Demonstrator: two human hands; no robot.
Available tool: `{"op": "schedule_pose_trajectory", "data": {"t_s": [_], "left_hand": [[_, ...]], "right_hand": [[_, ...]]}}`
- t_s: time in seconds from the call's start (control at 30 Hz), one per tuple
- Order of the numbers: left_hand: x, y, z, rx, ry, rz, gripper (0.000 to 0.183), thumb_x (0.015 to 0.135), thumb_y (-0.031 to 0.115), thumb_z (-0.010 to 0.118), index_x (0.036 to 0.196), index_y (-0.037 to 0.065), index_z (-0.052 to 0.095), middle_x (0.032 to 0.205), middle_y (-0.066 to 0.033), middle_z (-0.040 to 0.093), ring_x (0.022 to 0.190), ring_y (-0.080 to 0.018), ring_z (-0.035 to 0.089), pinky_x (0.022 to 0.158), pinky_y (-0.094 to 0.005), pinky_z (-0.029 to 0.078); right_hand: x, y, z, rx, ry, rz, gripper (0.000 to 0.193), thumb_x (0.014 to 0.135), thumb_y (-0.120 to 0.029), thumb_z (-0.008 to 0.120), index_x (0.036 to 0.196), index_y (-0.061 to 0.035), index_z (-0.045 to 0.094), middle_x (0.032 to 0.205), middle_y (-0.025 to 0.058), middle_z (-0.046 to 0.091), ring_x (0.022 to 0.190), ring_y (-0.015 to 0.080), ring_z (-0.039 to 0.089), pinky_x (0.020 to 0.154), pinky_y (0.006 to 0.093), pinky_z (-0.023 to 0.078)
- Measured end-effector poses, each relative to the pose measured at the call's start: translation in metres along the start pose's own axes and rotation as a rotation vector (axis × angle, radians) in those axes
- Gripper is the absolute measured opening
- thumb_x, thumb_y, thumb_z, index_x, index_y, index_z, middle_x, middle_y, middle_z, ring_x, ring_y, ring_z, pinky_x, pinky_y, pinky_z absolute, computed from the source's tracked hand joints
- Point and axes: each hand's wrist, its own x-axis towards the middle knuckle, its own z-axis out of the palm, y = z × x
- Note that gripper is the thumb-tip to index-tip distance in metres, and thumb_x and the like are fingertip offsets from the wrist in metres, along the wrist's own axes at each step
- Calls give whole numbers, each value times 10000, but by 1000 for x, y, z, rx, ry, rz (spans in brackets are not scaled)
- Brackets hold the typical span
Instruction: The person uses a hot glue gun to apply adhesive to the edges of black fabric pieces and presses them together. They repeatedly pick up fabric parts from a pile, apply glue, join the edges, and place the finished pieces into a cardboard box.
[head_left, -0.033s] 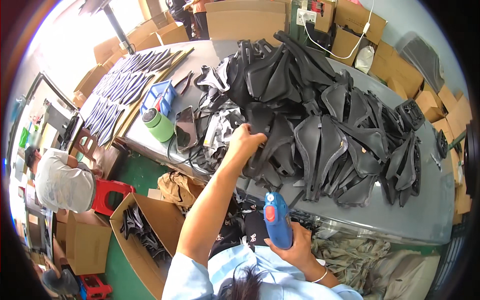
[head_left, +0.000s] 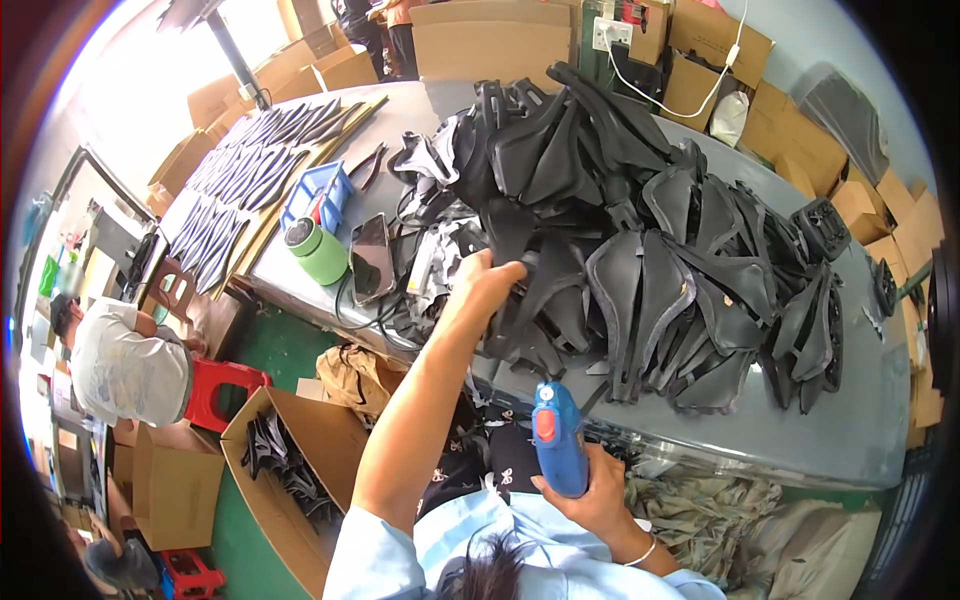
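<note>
A black bicycle saddle piece is pinched between the thumb and fingers of my left hand, at the left side of the heap. Part of that piece is blurred and covered by my hand. More black saddles lie piled across the middle and right of the table. Below the table's near edge, my right hand is wrapped round a blue handheld power tool with a red button. The tool points up toward the table and stays apart from the saddles.
Left of the pile stand a green bottle, a phone and a blue basket. Dark curved pieces lie in rows farther left. A cardboard box holds black parts beside me. Another person sits at far left.
My left hand has shifted slightly, and the saddle piece in it has moved with it. The blue tool in my right hand has moved a little to the right.
</note>
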Motion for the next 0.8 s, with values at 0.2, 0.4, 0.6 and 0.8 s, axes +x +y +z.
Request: {"op": "schedule_pose_trajectory", "data": {"t_s": [0.2,0.4,0.6,0.8], "left_hand": [[-56,-11,-18,-598,-35,-144,151,810,171,600,892,43,596,820,-43,618,643,-102,544,565,-232,440],[-84,-69,-32,-881,-99,-283,222,852,114,550,1029,-17,524,899,-152,625,877,-266,663,687,-328,560],[-109,-42,-25,-462,-76,-42,266,872,76,534,1130,32,483,1007,-106,608,786,-175,614,649,-315,516],[-130,-46,-70,-302,26,10,251,887,39,499,1137,31,476,952,-63,619,701,-92,551,622,-231,445]], "right_hand": [[13,9,-10,57,90,203,480,641,-240,830,921,-8,517,704,107,623,589,215,616,583,330,495],[56,12,-3,261,140,337,442,708,-218,788,987,-4,520,784,104,656,685,188,641,663,314,506],[117,45,13,643,117,424,469,756,-211,753,1088,10,505,951,120,647,835,154,636,688,272,501],[126,46,2,703,143,485,412,790,-175,710,1100,-5,498,924,108,638,801,144,638,636,255,491]]}}
